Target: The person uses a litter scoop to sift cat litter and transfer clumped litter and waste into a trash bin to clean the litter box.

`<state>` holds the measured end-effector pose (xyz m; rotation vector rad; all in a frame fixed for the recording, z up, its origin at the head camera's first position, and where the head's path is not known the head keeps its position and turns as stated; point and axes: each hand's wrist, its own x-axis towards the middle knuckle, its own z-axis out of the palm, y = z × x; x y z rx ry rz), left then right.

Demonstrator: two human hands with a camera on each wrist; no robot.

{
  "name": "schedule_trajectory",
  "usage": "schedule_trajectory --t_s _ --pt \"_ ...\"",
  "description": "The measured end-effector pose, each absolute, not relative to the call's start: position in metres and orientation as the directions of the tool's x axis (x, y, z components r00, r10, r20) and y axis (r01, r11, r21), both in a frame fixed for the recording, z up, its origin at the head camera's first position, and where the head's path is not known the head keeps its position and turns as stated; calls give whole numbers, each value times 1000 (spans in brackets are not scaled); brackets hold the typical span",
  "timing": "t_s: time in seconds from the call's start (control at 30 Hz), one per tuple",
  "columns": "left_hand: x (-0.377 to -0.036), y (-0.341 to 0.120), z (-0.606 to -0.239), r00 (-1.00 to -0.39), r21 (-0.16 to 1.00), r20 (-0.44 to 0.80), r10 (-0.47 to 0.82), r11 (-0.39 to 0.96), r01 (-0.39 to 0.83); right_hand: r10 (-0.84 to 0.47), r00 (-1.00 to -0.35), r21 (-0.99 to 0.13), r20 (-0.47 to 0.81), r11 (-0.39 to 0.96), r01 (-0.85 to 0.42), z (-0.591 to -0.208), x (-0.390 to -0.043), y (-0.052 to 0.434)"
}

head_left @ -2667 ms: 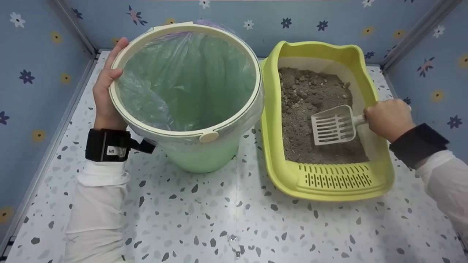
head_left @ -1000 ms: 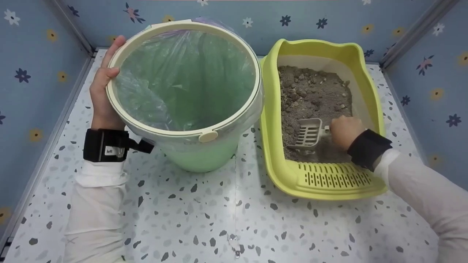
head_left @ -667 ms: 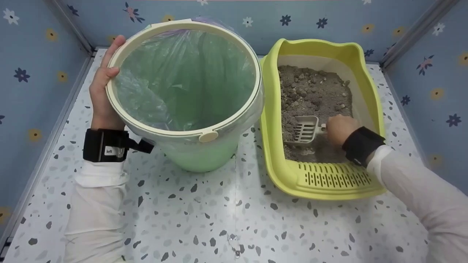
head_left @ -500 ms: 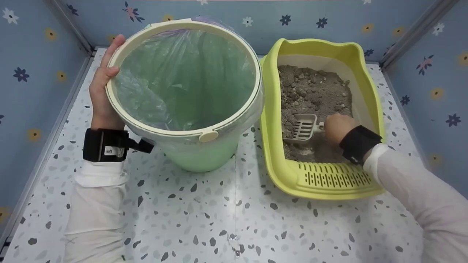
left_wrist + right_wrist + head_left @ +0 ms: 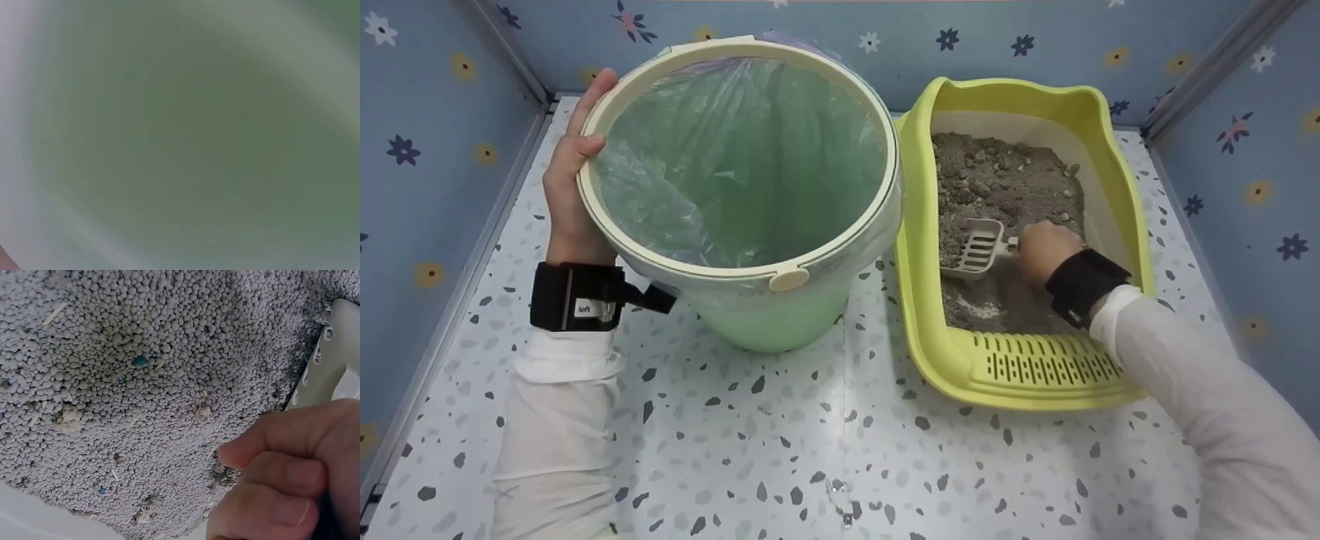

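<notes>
Sleeves of thin white cloth [image 5: 1192, 390] are seen nearest, extended over a white desk with grey speckles [image 5: 780, 450]. Beyond them, a yellow plastic litter box with a slotted front ledge [image 5: 916, 225] is set at the right, its low front turned toward the person, probably so that the inside can be reached easily. Within it, a pale grey plastic scoop with a slotted head [image 5: 979, 250] is gripped by the right hand [image 5: 1046, 251], whose fingers are curled round the handle. The head is tilted near the left wall, apparently so that its edge can bite into the grey granular litter [image 5: 1001, 187]. Just left of the box, a round light-green plastic bin [image 5: 776, 322] is stood, its wide mouth lined with a translucent plastic bag [image 5: 652, 199] that seems to be kept in place by a cream plastic ring [image 5: 742, 49]. The left hand [image 5: 574, 180] is placed against its outer side, presumably for steadiness: one finger is held straight, the thumb is laid on the rim, and the others are hidden. Farthest back, blue flower-printed panels [image 5: 1065, 45] are seen.
</notes>
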<state>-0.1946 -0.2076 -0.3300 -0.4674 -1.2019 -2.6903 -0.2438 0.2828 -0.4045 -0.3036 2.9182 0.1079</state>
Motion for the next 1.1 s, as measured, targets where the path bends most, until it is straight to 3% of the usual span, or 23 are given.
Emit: schedule_trajectory --t_s 0.2,0.73,1.1 --pt "-195 -209 -330 -947 665 320 -12 -710 234 -152 -964 42 -216 985 -165 -409 -255 280" --pt "-194 -207 -330 -937 705 350 -14 -655 273 -60 -994 24 -94 998 -63 -428 -279 275" --pt "-194 -207 -330 -936 709 353 -17 -647 279 -17 -996 -88 -82 996 -10 -440 -285 279"
